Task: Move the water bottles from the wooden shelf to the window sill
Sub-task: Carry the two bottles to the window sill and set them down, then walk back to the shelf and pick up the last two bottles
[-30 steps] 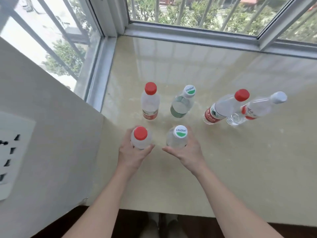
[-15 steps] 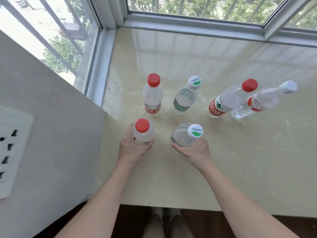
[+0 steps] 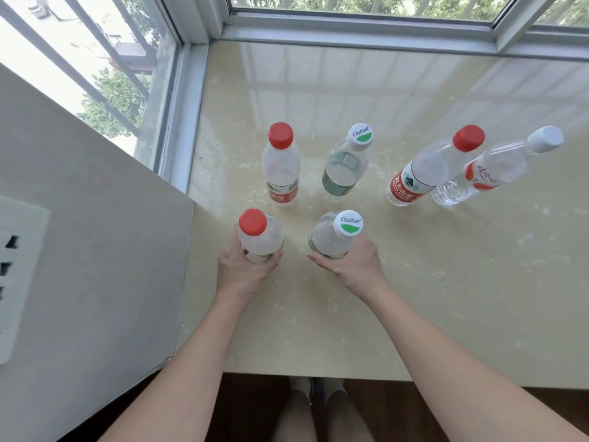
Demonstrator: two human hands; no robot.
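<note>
Several clear water bottles stand on the beige window sill (image 3: 446, 282). My left hand (image 3: 243, 272) is wrapped around a red-capped bottle (image 3: 259, 236) at the near left. My right hand (image 3: 353, 266) grips a bottle with a green-and-white cap (image 3: 331, 236) beside it. Behind them stand another red-capped bottle (image 3: 280, 167) and another green-labelled bottle (image 3: 345, 165). Further right are a third red-capped bottle (image 3: 427, 169) and a white-capped bottle (image 3: 490, 169), touching each other. The wooden shelf is out of view.
A grey wall (image 3: 95, 250) with a socket plate (image 3: 16, 275) rises at the left of the sill. Window frames (image 3: 350, 27) with bars outside close the far and left sides. The sill's near edge drops to a dark floor, where my feet (image 3: 318, 406) show.
Both hands stay on the two near bottles. The right-hand bottle has shifted slightly right and now looks tilted; the camera has dipped a little toward the sill.
</note>
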